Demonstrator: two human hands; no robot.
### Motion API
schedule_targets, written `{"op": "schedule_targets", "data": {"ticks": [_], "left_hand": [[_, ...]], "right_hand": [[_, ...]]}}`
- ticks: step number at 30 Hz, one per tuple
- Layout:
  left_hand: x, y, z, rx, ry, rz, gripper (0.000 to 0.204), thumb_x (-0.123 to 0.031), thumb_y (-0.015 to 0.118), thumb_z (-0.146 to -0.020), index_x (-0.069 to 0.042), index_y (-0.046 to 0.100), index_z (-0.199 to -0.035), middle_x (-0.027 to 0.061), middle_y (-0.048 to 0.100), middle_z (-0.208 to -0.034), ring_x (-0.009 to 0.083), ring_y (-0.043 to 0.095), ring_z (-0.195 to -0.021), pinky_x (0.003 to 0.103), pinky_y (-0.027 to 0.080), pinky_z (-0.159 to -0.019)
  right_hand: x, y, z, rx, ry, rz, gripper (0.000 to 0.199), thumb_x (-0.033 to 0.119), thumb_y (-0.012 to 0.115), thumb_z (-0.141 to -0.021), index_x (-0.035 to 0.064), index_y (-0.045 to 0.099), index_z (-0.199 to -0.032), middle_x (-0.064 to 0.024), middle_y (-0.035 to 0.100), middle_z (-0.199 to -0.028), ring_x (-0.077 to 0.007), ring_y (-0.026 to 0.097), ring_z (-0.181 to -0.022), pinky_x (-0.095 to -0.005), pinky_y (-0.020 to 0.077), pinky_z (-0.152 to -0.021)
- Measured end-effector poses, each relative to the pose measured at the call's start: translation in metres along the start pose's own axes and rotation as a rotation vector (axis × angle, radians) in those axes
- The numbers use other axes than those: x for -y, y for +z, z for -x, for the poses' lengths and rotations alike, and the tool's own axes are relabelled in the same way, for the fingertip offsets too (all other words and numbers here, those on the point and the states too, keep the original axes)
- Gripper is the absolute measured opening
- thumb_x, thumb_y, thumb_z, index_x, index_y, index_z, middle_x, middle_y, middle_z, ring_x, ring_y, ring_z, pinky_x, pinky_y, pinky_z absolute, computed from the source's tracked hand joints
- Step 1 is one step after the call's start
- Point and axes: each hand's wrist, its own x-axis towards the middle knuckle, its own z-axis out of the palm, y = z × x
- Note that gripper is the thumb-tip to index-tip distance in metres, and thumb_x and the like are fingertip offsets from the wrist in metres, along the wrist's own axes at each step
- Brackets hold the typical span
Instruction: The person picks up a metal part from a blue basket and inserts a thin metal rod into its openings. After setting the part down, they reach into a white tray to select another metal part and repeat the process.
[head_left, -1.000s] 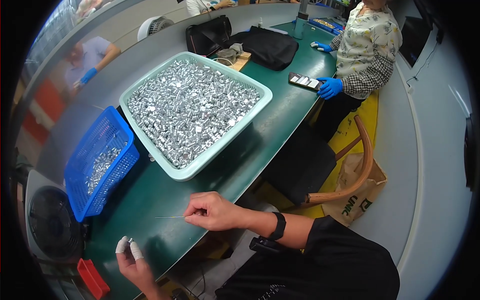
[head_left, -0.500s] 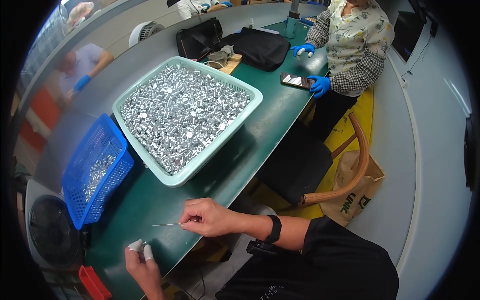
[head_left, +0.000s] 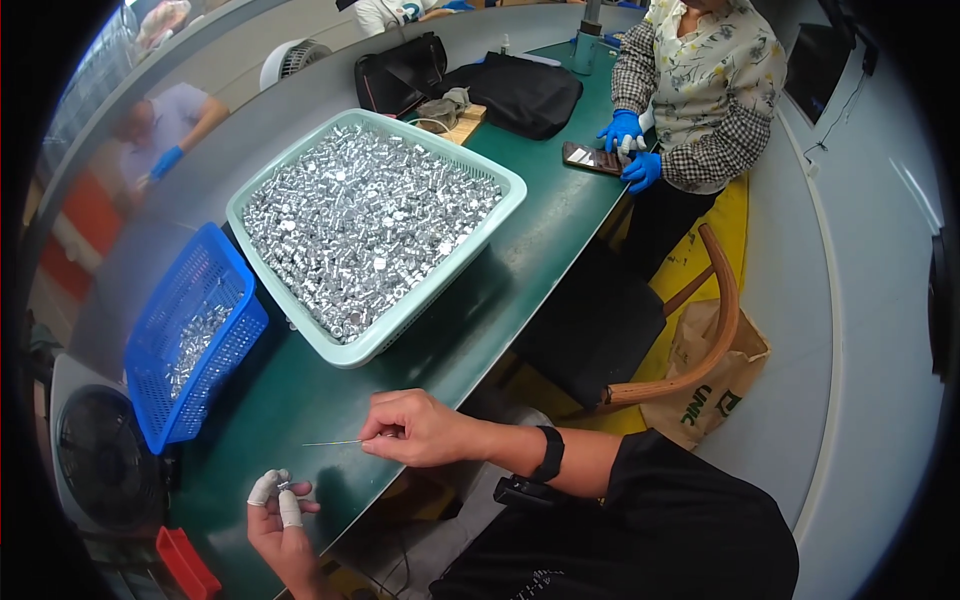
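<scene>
My right hand (head_left: 412,428) rests on the green table (head_left: 520,270) and pinches a thin metal needle (head_left: 335,442) that points left. My left hand (head_left: 280,515), with white tape on two fingertips, holds a small silver metal part (head_left: 283,487) near the table's front edge. A gap separates the needle's tip from that part. Behind my hands stands a pale green basket (head_left: 400,325) heaped with small shiny metal parts (head_left: 365,220). To its left is a blue basket (head_left: 225,270) with fewer of the same parts.
A person in blue gloves (head_left: 625,145) sits at the far end by a phone (head_left: 592,158). Black bags (head_left: 520,90) lie behind the green basket. A fan (head_left: 105,465) and a red box (head_left: 185,565) are at lower left. A wooden chair (head_left: 690,340) and a paper bag (head_left: 715,385) stand to the right.
My view has shifted, so everything sits lower in the picture. My left hand has come a little closer to the needle. The other person's gloved hands moved from the phone toward their body.
</scene>
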Motion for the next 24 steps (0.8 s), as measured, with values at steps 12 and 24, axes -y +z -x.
{"op": "schedule_targets", "data": {"ticks": [12,24], "left_hand": [[0.035,-0.012,-0.001,-0.077,-0.05,0.297,0.029,-0.007,0.057,-0.1,0.0,0.055,-0.127,0.0096,0.063,-0.108,0.0127,0.058,-0.076,0.023,0.047,-0.06],[0.026,0.014,0.006,-0.165,-0.014,0.051,0.035,0.004,0.063,-0.092,0.001,0.058,-0.126,0.0055,0.063,-0.106,0.0112,0.06,-0.085,0.024,0.052,-0.07]], "right_hand": [[0.003,-0.002,-0.003,-0.013,0.007,0.019,0.008,0.006,0.071,-0.086,-0.001,0.069,-0.089,-0.005,0.058,-0.077,-0.0111,0.055,-0.063,-0.026,0.0422,-0.055],[0.009,0.002,-0.005,-0.052,0.013,0.056,0.008,-0.002,0.074,-0.082,-0.0011,0.071,-0.09,-0.0038,0.058,-0.075,-0.0086,0.053,-0.062,-0.0229,0.0381,-0.053]]}}
